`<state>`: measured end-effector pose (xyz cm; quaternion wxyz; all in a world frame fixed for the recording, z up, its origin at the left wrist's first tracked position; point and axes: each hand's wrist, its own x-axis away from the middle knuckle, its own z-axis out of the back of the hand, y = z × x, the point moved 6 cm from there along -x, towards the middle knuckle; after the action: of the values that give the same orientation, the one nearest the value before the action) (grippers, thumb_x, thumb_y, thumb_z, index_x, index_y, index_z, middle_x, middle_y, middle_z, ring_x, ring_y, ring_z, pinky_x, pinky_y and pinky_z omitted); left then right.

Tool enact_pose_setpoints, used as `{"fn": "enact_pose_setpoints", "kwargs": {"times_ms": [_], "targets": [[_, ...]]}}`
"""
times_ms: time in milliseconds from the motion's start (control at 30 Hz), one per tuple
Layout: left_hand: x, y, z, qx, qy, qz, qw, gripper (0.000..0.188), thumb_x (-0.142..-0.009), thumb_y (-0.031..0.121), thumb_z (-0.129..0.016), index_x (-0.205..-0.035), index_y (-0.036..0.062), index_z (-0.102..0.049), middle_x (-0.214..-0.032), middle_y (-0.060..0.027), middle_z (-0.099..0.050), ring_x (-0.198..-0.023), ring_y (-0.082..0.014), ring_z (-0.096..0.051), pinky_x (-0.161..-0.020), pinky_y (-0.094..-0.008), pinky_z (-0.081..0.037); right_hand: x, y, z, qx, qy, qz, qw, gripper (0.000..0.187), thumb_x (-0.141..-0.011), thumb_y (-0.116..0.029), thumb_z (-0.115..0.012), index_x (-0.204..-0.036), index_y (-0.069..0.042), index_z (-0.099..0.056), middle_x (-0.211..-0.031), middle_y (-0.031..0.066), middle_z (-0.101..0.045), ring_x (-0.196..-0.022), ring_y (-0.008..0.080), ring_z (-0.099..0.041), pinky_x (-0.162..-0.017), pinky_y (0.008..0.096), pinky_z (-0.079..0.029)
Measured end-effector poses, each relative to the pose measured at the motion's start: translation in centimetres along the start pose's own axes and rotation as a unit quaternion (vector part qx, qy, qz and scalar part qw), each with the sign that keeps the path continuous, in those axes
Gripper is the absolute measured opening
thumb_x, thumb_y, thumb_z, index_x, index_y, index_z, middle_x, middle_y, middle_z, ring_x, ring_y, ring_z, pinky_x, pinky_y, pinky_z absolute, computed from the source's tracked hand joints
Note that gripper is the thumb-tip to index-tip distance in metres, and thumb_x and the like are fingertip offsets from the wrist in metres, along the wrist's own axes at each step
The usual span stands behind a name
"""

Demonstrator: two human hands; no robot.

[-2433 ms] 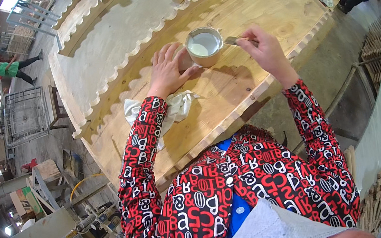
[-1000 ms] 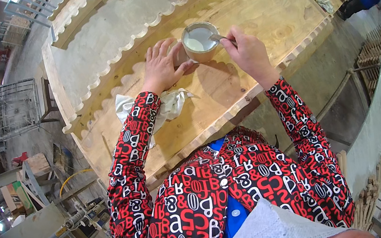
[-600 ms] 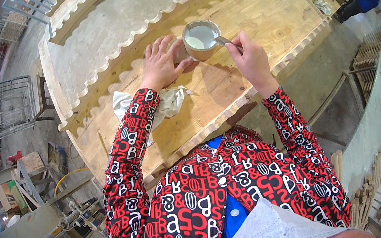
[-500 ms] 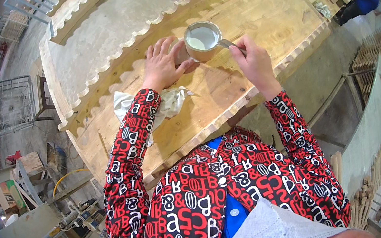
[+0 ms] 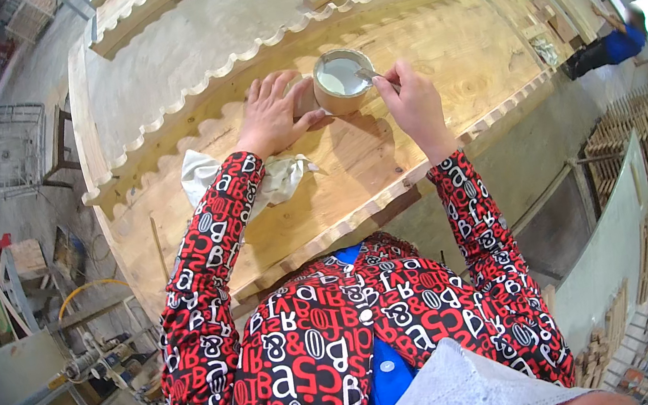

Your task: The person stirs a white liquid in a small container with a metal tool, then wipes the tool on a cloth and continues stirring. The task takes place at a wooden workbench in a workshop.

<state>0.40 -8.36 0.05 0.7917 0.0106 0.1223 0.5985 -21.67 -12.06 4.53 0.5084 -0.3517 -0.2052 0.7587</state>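
Tool (image 5: 367,75) has moved inward over the cup (image 5: 342,105), pinched by my right grip (image 5: 413,102); left grip (image 5: 274,114) splays alongside, seemingly empty; dipping looks underway, liquid (image 5: 336,79) remains.

Bright light casts soft shadows below the cup (image 5: 341,103), glare whitens the upper right, and fisheye distortion bends the black-rimmed edges.

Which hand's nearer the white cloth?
Left. The left hand is just beyond the white cloth, its sleeve crossing it; the right hand is farther off, to the right, by the cup.
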Motion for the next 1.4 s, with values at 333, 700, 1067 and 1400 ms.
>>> {"fn": "enact_pose_setpoints", "kwargs": {"times_ms": [333,700,1067,1400], "targets": [[0.3,0.2,-0.3,-0.004,0.006,0.012,1.0,0.065,-0.089,0.061,-0.052,-0.139,0.02,-0.048,-0.144,-0.0071,-0.041,-0.138,-0.0277,-0.03,-0.115,-0.0475,-0.02,2.0,0.3,0.3,-0.022,-0.001,-0.014,1.0,0.024,-0.091,-0.026,-0.064,-0.086,-0.005,-0.053,-0.068,0.0134,-0.064,-0.061,0.0333,-0.064,-0.054,0.0419,-0.047],[-0.1,0.4,-0.6,-0.01,0.018,0.013,1.0,0.065,-0.09,0.06,-0.051,-0.14,0.0199,-0.047,-0.144,-0.0074,-0.041,-0.138,-0.0272,-0.03,-0.115,-0.0467,-0.021,5.0,-0.3,-1.6,0.006,-0.035,0.025,0.999,0.025,-0.089,-0.026,-0.067,-0.084,-0.006,-0.055,-0.065,0.0117,-0.063,-0.059,0.0305,-0.064,-0.053,0.0392,-0.047],[0.0,0.5,-0.6,0.0,0.004,0.038,0.999,0.068,-0.088,0.066,-0.05,-0.141,0.023,-0.048,-0.142,-0.0086,-0.042,-0.138,-0.0289,-0.03,-0.116,-0.0469,-0.019,-0.5,0.3,1.2,-0.001,0.021,0.004,1.0,0.024,-0.091,-0.028,-0.063,-0.093,-0.006,-0.054,-0.07,0.0132,-0.065,-0.065,0.0334,-0.064,-0.056,0.0427,-0.047],[0.2,0.4,-0.1,0.017,0.019,0.041,0.999,0.062,-0.086,0.059,-0.057,-0.137,0.0237,-0.053,-0.14,-0.0082,-0.043,-0.135,-0.0315,-0.033,-0.113,-0.0464,-0.024,-0.1,0.3,-0.2,0.017,-0.004,0.011,1.0,0.026,-0.091,-0.03,-0.063,-0.086,-0.007,-0.053,-0.068,0.0133,-0.064,-0.064,0.034,-0.064,-0.057,0.0444,-0.047]]}}
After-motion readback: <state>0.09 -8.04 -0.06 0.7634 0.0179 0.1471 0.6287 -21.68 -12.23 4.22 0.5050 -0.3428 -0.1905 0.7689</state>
